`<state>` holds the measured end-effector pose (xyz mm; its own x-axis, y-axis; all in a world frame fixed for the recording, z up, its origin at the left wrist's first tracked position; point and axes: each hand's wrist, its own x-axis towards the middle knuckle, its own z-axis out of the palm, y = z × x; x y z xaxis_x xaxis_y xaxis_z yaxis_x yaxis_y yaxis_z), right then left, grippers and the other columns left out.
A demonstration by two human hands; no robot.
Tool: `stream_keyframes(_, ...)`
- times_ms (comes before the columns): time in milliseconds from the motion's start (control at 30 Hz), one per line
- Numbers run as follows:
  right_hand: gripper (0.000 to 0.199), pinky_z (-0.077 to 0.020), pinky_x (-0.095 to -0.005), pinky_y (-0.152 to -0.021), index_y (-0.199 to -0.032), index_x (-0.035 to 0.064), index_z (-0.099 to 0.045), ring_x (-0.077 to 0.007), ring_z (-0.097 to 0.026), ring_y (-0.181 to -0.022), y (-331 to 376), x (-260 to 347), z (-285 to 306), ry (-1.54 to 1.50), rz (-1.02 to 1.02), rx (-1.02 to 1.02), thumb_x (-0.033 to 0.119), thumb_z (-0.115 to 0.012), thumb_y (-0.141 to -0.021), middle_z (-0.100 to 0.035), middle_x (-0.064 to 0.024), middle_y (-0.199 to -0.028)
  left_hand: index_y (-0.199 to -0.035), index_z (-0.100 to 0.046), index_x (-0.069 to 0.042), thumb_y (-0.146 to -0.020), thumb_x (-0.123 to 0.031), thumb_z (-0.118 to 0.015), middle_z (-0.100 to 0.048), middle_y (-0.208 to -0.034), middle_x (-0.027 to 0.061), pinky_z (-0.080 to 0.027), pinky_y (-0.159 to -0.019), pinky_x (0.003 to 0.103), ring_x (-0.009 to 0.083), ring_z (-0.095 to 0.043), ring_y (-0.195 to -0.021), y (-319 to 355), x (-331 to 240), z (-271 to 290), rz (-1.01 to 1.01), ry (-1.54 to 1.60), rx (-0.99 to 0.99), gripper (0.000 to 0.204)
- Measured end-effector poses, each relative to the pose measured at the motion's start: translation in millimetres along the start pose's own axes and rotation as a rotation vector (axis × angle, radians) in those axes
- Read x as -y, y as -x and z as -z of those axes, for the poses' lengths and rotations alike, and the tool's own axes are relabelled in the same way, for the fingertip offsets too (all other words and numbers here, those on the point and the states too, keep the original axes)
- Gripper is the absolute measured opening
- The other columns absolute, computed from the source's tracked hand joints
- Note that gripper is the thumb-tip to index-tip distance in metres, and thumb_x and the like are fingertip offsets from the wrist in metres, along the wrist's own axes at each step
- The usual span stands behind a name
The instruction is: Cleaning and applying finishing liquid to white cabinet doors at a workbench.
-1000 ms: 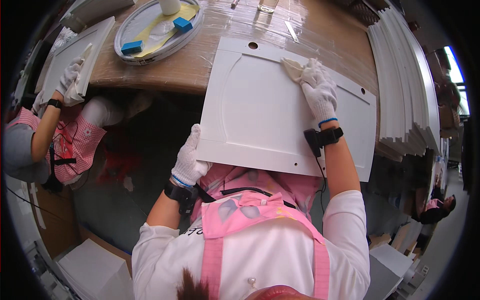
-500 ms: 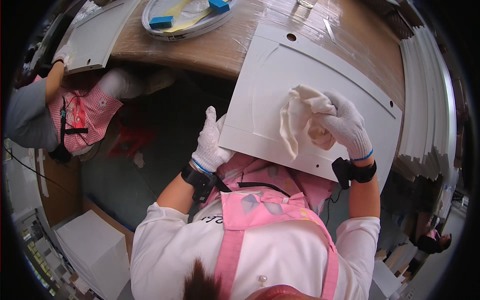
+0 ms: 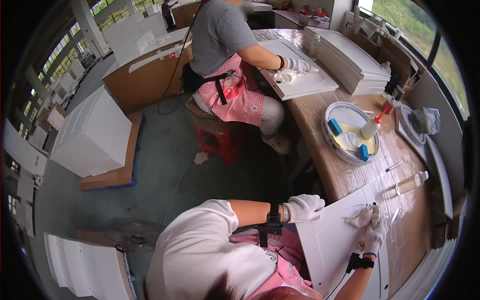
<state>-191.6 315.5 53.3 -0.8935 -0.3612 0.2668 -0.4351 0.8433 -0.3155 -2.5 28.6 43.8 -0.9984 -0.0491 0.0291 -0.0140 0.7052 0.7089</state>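
A white panel [image 3: 327,250] with a recessed face lies at the lower right, partly over the table's edge. My left hand [image 3: 303,208], in a white knit glove, is closed at the panel's left edge, and some of its fingers are hidden. In the white glove of my right hand [image 3: 375,237] is a bunched cream cloth [image 3: 361,217]. The cloth rests on the panel near a dark round hole at its far edge.
Beyond my panel stands a round tub lid [image 3: 345,156] carrying blue blocks [image 3: 334,127] and a red-tipped bottle [image 3: 370,128]. A clear bottle [image 3: 412,183] lies to its right. A co-worker [image 3: 225,45] wipes another panel [image 3: 305,89] beside stacked panels [image 3: 350,55].
The view has swung left, bringing the co-worker and more of the room into sight. My right hand has moved the cloth toward the panel's far edge. My left hand stays by the left edge.
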Motion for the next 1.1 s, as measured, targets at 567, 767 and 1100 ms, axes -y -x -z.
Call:
stream_keyframes(567, 0.026, -0.0428, -0.0459, -0.093, -0.103, 0.0064, -0.063, -0.0386, -0.053, -0.107, -24.7, -32.3, -11.6, -0.117, 0.003, 0.017, 0.015, -0.063, -0.079, -0.060, -0.0162, -0.110, -0.085, -0.070, -0.008, -0.081, -0.019, -0.060, -0.067, -0.087, 0.0109, -0.055, -0.064, 0.039, 0.0267, -0.066, -0.079, -12.4, -9.5, -23.8, -0.103, -0.638, -0.046, 0.016)
stream_keyframes(767, 0.029, -0.0431, -0.0447, -0.093, -0.105, 0.0055, -0.064, -0.0395, -0.054, -0.105, -29.7, -51.1, -16.1, -0.232, -0.006, 0.047, 0.018, -0.062, -0.079, -0.059, -0.0190, -0.109, -0.086, -0.070, -0.008, -0.083, -0.018, -0.059, -0.068, -0.089, 0.0118, -0.055, -0.065, 0.040, 0.0285, -0.068, -0.084, -13.5, -20.9, -6.5, -0.134, -0.713, -0.019, 0.015)
stream_keyframes(1100, 0.021, -0.0497, -0.0381, -0.065, -0.099, 0.0037, -0.066, -0.0266, -0.062, -0.070, -36.3, -83.7, -44.2, -0.326, 0.094, -0.039, 0.014, -0.059, -0.082, -0.066, -0.0126, -0.083, -0.086, -0.071, -0.004, -0.080, -0.016, -0.061, -0.070, -0.087, 0.0144, -0.055, -0.066, 0.042, 0.0301, -0.069, -0.081, -12.7, -21.5, -10.6, -0.163, -0.714, -0.086, 0.017)
